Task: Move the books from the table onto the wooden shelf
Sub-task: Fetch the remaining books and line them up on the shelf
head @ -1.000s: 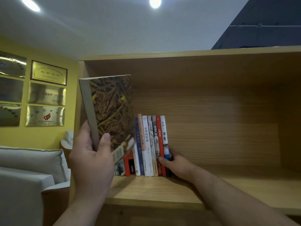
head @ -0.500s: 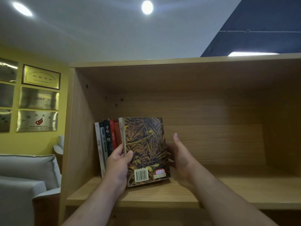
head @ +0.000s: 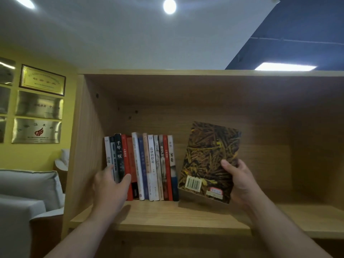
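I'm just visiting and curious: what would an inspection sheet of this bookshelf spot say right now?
Surface: wooden shelf, light wood, one open compartment.
Job's things: row of books upright at the shelf's left end; patterned book tilted, just right of the row; whether it touches the board cannot be told.
Clutter: nothing seen.
Hands: left hand touches the row's leftmost spines; right hand grips the patterned book at its right edge.
Cables: nothing seen.
Surroundings: plaques on a yellow wall, grey sofa, ceiling light.
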A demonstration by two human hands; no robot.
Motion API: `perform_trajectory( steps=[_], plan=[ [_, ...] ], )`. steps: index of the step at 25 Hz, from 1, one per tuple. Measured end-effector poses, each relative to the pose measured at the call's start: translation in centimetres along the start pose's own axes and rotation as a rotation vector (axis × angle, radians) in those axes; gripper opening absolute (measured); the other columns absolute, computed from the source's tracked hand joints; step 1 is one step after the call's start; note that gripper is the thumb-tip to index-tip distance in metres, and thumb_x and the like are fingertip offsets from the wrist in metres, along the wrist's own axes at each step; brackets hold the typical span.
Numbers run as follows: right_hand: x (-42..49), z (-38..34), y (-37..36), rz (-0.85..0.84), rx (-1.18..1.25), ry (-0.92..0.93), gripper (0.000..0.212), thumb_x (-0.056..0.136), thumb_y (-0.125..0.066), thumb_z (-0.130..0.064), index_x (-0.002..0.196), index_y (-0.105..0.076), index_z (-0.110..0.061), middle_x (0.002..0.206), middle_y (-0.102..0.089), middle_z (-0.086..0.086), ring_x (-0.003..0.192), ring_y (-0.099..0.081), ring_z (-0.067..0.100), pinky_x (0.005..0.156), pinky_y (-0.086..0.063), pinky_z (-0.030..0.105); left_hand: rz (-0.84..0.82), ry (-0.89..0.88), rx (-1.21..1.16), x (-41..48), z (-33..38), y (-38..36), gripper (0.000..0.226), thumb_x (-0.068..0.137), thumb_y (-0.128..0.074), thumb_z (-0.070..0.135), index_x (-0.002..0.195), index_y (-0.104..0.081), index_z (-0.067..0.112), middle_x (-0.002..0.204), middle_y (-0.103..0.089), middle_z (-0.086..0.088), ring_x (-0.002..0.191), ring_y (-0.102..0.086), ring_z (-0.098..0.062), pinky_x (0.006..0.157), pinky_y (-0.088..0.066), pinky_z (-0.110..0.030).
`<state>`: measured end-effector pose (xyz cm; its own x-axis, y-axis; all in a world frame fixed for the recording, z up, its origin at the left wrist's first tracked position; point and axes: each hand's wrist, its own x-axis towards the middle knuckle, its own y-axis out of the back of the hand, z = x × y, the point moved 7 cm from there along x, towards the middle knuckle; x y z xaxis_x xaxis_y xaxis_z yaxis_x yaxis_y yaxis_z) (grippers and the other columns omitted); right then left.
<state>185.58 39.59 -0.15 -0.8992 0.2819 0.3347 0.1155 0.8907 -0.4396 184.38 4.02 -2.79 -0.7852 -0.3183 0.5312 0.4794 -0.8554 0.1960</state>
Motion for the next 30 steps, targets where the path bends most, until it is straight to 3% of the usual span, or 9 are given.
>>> perform_trajectory(
  steps=[3, 7, 11, 15, 19, 21, 23, 26, 30],
  plan=[
    [-0.4, -1.8, -1.0, 0.113, -0.247, 0.159, 0.024, 0.096, -0.065, -0.005, 0.114, -0.054, -0.017, 0.110, -0.068, 0.012, 0.105, -0.068, 0.033, 0.086, -0.059, 0.049, -0.056, 0.082, 0.025, 1.3, -0.8, -0.1, 0.064, 0.091, -0.069, 0.022, 0.146, -0.036, 0.024, 0.145, -0.044, -0.010, 0.128, -0.054, -0.034, 0.098, -0.051, -0.052],
    [-0.4, 1.0, -6.7, 0.020, -0.678, 0.230, 0.029, 0.099, -0.058, -0.008, 0.122, -0.050, -0.025, 0.100, -0.057, -0.011, 0.103, -0.057, 0.013, 0.071, -0.048, 0.023, -0.103, 0.208, -0.088, 2.1, -1.8, -0.7, 0.052, 0.099, -0.057, 0.011, 0.146, -0.035, 0.019, 0.138, -0.057, -0.012, 0.126, -0.058, -0.033, 0.099, -0.049, -0.051],
    [0.8, 5.0, -9.7, -0.151, -0.679, 0.117, 0.026, 0.099, -0.061, -0.018, 0.117, -0.049, -0.033, 0.108, -0.063, -0.008, 0.098, -0.062, 0.010, 0.079, -0.054, 0.030, -0.113, 0.284, -0.064, 3.1, -2.2, -0.8, 0.053, 0.100, -0.053, 0.007, 0.147, -0.031, 0.017, 0.139, -0.056, -0.016, 0.127, -0.057, -0.035, 0.103, -0.049, -0.055],
    [0.7, 9.0, -9.5, -0.431, -0.724, -0.285, 0.051, 0.093, -0.058, -0.058, 0.136, -0.053, -0.030, 0.113, -0.066, -0.007, 0.107, -0.060, 0.015, 0.096, -0.046, 0.038, -0.102, 0.267, -0.073, 4.3, -2.8, -1.0, 0.053, 0.100, -0.050, 0.002, 0.147, -0.035, 0.021, 0.136, -0.057, -0.012, 0.124, -0.058, -0.033, 0.101, -0.051, -0.052],
    [1.1, 10.0, -9.4, -0.434, -0.596, -0.340, 0.042, 0.100, -0.053, -0.048, 0.135, -0.057, -0.025, 0.118, -0.070, 0.002, 0.108, -0.064, 0.021, 0.089, -0.049, 0.038, -0.054, 0.175, -0.103, 5.5, -3.1, -0.6, 0.037, 0.101, -0.047, 0.003, 0.126, -0.054, 0.028, 0.111, -0.070, -0.005, 0.099, -0.069, -0.024, 0.089, -0.059, -0.047],
    [1.0, 9.7, -10.3, -0.436, -0.543, -0.336, 0.028, 0.102, -0.051, -0.043, 0.120, -0.061, -0.025, 0.112, -0.070, 0.003, 0.103, -0.065, 0.020, 0.080, -0.048, 0.034, 0.010, 0.149, -0.106, 5.9, -2.9, -0.2, 0.038, 0.102, -0.043, 0.003, 0.130, -0.053, 0.026, 0.107, -0.067, -0.002, 0.100, -0.067, -0.024, 0.079, -0.057, -0.039],
    [1.1, 10.0, -11.0, -0.411, -0.522, -0.340, 0.023, 0.103, -0.049, -0.043, 0.109, -0.063, -0.026, 0.113, -0.070, 0.005, 0.103, -0.065, 0.022, 0.087, -0.049, 0.038, 0.054, 0.146, -0.028, 6.1, -2.7, -0.2, 0.042, 0.102, -0.042, 0.002, 0.139, -0.045, 0.020, 0.113, -0.064, -0.007, 0.100, -0.063, -0.024, 0.075, -0.053, -0.036],
    [1.5, 10.7, -10.9, -0.394, -0.490, -0.347, 0.034, 0.102, -0.049, -0.049, 0.121, -0.064, -0.025, 0.124, -0.069, 0.009, 0.115, -0.063, 0.028, 0.107, -0.045, 0.048, 0.035, 0.164, 0.180, 5.8, -2.0, -1.2, 0.067, 0.096, -0.054, 0.006, 0.154, -0.020, 0.013, 0.132, -0.051, -0.017, 0.117, -0.057, -0.032, 0.092, -0.056, -0.049],
    [1.5, 10.5, -10.2, -0.427, -0.608, -0.354, 0.054, 0.097, -0.049, -0.061, 0.140, -0.055, -0.027, 0.126, -0.065, 0.002, 0.112, -0.058, 0.020, 0.097, -0.042, 0.038, 0.137, -0.115, 0.671, 3.5, 0.7, -0.9, 0.100, 0.089, -0.065, 0.039, 0.159, 0.002, 0.013, 0.157, -0.017, -0.016, 0.144, -0.023, -0.033, 0.119, -0.033, -0.049]
  ],
)
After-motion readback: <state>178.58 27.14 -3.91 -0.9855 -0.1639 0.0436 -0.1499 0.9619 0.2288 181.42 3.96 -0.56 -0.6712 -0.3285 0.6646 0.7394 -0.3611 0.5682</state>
